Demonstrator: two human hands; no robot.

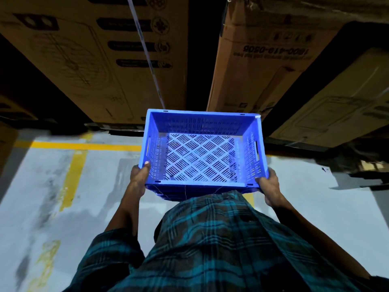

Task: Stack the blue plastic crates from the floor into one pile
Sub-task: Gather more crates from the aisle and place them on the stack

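One blue crate (202, 150), empty, carried: left hand (139, 175) and right hand (270, 184) clamp its near corners. Pile unseen; next, locate and lower squarely.

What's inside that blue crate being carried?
Nothing shows inside the crate: its slotted bottom and walls are bare, with pale floor glimpsed through the slots. The left hand and right hand grip its near corners. Whatever lies directly beneath is hidden.
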